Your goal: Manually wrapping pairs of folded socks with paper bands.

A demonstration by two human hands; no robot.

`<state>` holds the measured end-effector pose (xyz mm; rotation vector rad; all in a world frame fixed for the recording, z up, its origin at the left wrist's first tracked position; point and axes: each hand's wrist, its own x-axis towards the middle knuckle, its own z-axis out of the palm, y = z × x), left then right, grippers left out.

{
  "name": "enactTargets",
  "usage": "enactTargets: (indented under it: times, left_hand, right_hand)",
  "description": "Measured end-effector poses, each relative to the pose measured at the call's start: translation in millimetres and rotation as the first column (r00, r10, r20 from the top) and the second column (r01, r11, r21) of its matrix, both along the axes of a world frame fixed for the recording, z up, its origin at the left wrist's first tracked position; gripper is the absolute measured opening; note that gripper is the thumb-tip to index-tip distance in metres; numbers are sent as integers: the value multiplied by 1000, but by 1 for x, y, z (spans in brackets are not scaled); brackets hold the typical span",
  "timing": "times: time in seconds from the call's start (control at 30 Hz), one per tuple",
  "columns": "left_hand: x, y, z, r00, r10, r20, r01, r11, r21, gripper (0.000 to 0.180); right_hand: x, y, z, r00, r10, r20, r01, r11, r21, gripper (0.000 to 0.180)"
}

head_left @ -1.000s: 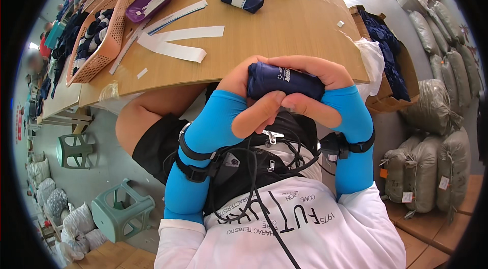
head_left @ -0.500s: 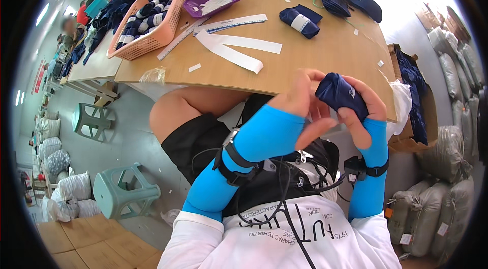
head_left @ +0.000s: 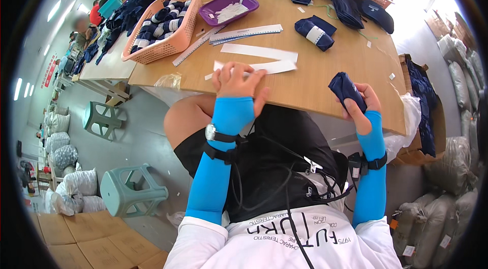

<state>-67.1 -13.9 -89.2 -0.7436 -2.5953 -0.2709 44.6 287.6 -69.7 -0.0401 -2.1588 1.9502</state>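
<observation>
Two white strips [head_left: 259,52] lie on the table [head_left: 356,63] near its front edge, and the left hand [head_left: 235,82] reaches onto the lower one, fingers bent and parted, thumb standing off to the side; whether the fingertips press on the paper, I cannot tell. To the right of the strips, by the same edge, the right hand [head_left: 363,103] grips a navy roll [head_left: 345,87] between thumb and fingers, the roll tilted with its far end leaning left. Beyond the strips lie rulers [head_left: 246,32], then a purple tray [head_left: 205,13] with small slips [head_left: 231,12] in it. Left of the tray stands a peach basket [head_left: 179,41] of banded rolls [head_left: 165,26]. Farther up the table, beyond the right hand, lies a navy bundle [head_left: 315,33] with a white band
</observation>
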Motion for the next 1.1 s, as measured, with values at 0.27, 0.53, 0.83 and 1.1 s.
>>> enactTargets:
  times: [0.27, 0.53, 0.83, 1.1]
  left_hand:
    - [18, 52, 11, 971, -162, -174, 196, 960, 200, 49]
    - [20, 14, 24, 982, -48, -182, 83, 979, 189, 53]
    - [23, 18, 8, 918, -392, -57, 379, 826, 417, 41]
    - [22, 19, -6, 862, -477, -173, 506, 783, 361, 39]
  right_hand:
    - [-12, 13, -1, 995, 49, 85, -31, 980, -196, 35]
    - [-6, 19, 5, 988, 142, 63, -112, 934, -340, 45]
    - [-10, 23, 4, 984, 172, 43, -147, 928, -343, 43]
    - [-8, 16, 0, 989, 147, 26, -138, 964, -225, 47]
